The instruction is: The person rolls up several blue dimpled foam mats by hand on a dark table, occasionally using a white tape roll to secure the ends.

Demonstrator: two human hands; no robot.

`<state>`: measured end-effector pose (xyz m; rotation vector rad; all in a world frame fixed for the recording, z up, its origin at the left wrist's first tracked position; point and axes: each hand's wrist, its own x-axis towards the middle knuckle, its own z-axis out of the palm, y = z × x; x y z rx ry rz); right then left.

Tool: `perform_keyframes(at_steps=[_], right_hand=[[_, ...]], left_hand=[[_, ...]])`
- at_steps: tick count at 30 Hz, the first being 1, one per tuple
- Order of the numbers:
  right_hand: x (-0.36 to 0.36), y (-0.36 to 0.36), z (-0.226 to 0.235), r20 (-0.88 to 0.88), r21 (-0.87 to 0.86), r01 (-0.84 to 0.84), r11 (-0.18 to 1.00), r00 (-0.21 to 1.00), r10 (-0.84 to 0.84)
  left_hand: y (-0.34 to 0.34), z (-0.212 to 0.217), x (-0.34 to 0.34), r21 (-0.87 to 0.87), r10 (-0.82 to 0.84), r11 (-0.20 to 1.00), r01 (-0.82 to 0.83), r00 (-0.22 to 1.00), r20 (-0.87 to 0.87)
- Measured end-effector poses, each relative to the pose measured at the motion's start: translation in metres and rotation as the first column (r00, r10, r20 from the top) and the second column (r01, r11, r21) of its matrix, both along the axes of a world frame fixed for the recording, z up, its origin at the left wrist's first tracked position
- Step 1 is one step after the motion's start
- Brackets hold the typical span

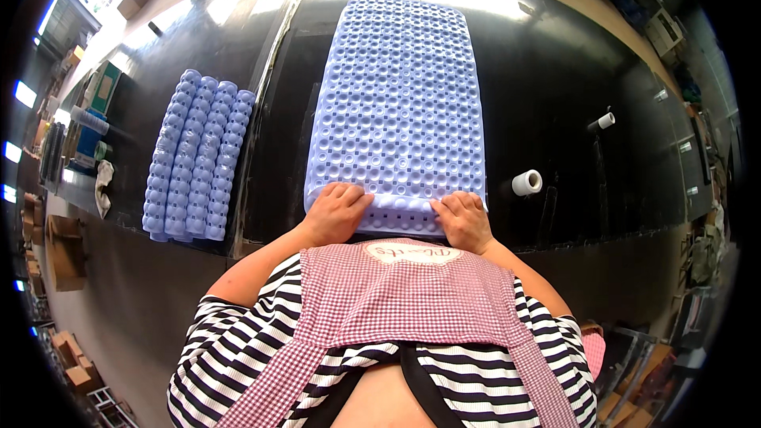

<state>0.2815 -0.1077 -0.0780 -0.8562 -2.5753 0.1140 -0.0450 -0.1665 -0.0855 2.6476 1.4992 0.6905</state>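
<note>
A light blue plastic bath mat (400, 103), covered in rows of round suction cups, lies lengthwise before me on the black table. Other mats seem to lie flat under it, their edges showing at the near end. My left hand (339, 210) is closed on the mat's near edge, toward its left corner. At the right corner, my right hand (464, 220) pinches the same edge. Between the hands the edge is turned up and curled slightly back over the mat. My fingertips are partly hidden by the fold.
Several rolled blue mats (198, 158) lie side by side on the table (571, 71), left of a long seam. To the right are a white roll (527, 183) and a smaller white roll (606, 120). Boxes (101, 87) and a tape roll (102, 150) sit at the far left.
</note>
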Motion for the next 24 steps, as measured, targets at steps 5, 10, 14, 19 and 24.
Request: perform_keyframes(at_steps=[5, 10, 14, 19, 24], right_hand=[[0.000, -0.006, -0.013, 0.015, 0.084, 0.073, 0.994, 0.997, -0.074], [-0.001, -0.003, -0.013, -0.113, -0.191, 0.170, 0.967, 0.974, -0.194], [-0.004, 0.016, 0.001, -0.155, -0.308, 0.170, 0.936, 0.962, -0.226], [-0.006, 0.028, 0.004, -0.166, -0.447, 0.235, 0.863, 0.926, -0.338], [-0.003, 0.030, 0.007, -0.078, -0.136, 0.167, 0.977, 0.981, -0.178]], left_hand=[[-0.007, -0.008, -0.008, -0.035, 0.056, 0.998, -0.055, 0.998, 0.015], [0.000, 0.004, -0.001, -0.165, 0.169, 0.975, -0.150, 0.980, 0.109], [0.023, 0.012, -0.010, -0.334, 0.178, 0.936, -0.115, 0.970, 0.163], [0.032, 0.010, -0.010, -0.407, 0.292, 0.893, -0.191, 0.935, 0.200], [0.026, 0.008, -0.015, -0.129, 0.132, 0.984, -0.123, 0.989, 0.069]])
